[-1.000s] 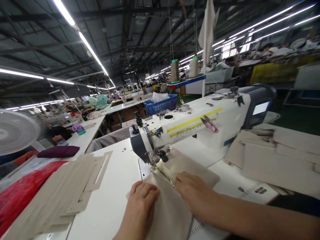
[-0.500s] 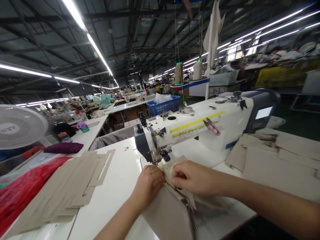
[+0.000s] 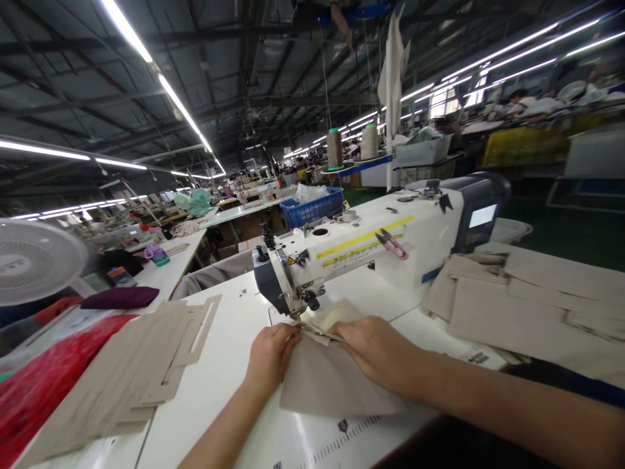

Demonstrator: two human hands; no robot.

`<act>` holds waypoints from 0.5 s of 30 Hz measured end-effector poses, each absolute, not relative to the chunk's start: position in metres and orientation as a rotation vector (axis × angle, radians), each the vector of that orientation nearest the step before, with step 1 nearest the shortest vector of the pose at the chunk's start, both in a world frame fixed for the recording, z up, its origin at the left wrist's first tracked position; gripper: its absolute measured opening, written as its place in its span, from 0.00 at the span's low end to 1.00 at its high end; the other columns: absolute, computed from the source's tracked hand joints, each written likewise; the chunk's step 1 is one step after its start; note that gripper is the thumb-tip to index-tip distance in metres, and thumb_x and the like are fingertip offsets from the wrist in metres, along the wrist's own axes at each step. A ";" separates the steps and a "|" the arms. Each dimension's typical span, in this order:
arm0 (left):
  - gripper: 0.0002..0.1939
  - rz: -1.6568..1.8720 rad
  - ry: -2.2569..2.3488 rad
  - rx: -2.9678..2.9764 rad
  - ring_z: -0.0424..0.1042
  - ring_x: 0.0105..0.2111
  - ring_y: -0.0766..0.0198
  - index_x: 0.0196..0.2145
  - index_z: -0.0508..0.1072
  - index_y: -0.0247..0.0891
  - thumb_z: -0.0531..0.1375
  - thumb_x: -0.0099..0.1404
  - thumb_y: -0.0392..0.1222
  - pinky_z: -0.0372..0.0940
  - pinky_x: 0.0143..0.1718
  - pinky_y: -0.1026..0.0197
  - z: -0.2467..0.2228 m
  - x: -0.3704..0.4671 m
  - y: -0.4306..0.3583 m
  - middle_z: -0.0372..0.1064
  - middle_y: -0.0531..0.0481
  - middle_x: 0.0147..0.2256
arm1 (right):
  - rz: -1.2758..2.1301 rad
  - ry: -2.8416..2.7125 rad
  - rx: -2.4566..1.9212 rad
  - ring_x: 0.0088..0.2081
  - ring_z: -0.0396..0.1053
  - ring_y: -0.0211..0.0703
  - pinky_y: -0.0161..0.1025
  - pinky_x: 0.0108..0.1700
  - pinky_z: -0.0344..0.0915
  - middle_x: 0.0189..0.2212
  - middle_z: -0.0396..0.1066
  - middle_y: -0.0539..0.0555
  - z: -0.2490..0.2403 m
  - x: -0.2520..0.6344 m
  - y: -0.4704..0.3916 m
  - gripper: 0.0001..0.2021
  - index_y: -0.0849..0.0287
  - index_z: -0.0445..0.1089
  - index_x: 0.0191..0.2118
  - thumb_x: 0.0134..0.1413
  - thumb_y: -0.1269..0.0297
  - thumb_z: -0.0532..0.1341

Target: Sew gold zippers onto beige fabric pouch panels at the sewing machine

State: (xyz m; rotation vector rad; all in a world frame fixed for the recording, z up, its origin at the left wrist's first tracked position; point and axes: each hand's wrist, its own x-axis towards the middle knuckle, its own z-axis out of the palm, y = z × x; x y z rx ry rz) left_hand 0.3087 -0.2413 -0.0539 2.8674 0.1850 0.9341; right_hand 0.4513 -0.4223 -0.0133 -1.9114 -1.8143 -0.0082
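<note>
A beige fabric piece point(image 3: 332, 384) lies on the white table under the needle end of a white sewing machine point(image 3: 356, 241). My left hand point(image 3: 273, 352) pinches the fabric's edge just left of the presser foot. With fingers closed, my right hand point(image 3: 374, 348) grips a folded layer of the same fabric to the right of the needle. Part of the fabric runs behind the right hand, beneath the machine arm. Pink-handled thread snips point(image 3: 392, 244) lie on the machine's arm. The needle tip is too small to make out.
Beige cut pieces point(image 3: 131, 365) are fanned out at left, beside a red plastic bag point(image 3: 49, 371). More beige panels point(image 3: 527, 299) are stacked at right. A white fan point(image 3: 36, 260) stands far left. Thread cones point(image 3: 334, 148) and a blue crate point(image 3: 312, 207) are behind the machine.
The fabric's near part has swung rightward and lies flatter, uncovering the ruler marks on the table edge. My right hand has shifted to grip the folded edge. The view has turned slightly right.
</note>
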 end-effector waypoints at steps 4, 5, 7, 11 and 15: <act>0.08 0.996 0.184 2.831 0.72 0.37 0.59 0.38 0.73 0.39 0.56 0.62 0.34 0.68 0.39 0.56 -0.050 0.311 -0.254 0.73 0.46 0.38 | -0.052 -1.881 -1.915 0.30 0.71 0.43 0.35 0.32 0.62 0.30 0.74 0.55 -0.010 0.454 -0.419 0.12 0.63 0.70 0.38 0.51 0.78 0.53; 0.08 0.993 0.181 2.824 0.72 0.37 0.59 0.37 0.73 0.40 0.57 0.61 0.34 0.68 0.39 0.56 -0.049 0.313 -0.256 0.74 0.47 0.37 | -0.090 -1.896 -1.912 0.29 0.71 0.42 0.35 0.31 0.61 0.29 0.74 0.55 -0.009 0.455 -0.419 0.11 0.63 0.70 0.38 0.50 0.79 0.54; 0.07 0.975 0.189 2.812 0.73 0.34 0.61 0.34 0.74 0.40 0.58 0.59 0.32 0.68 0.37 0.59 -0.046 0.317 -0.257 0.74 0.49 0.32 | -0.272 -1.907 -1.889 0.26 0.70 0.42 0.35 0.28 0.60 0.26 0.73 0.53 -0.006 0.453 -0.420 0.10 0.63 0.69 0.35 0.49 0.80 0.54; 0.07 0.984 0.271 2.756 0.73 0.27 0.62 0.28 0.75 0.38 0.58 0.57 0.30 0.68 0.30 0.63 -0.041 0.320 -0.252 0.74 0.50 0.27 | -1.068 -1.709 -1.504 0.27 0.68 0.43 0.40 0.31 0.61 0.24 0.71 0.56 -0.020 0.415 -0.417 0.08 0.64 0.67 0.31 0.54 0.79 0.53; 0.08 1.008 0.343 2.673 0.75 0.27 0.62 0.29 0.76 0.39 0.58 0.56 0.30 0.69 0.29 0.64 -0.036 0.318 -0.247 0.76 0.50 0.27 | -0.951 -1.865 -1.207 0.18 0.60 0.36 0.34 0.24 0.59 0.13 0.62 0.47 -0.072 0.365 -0.377 0.14 0.59 0.60 0.18 0.54 0.71 0.58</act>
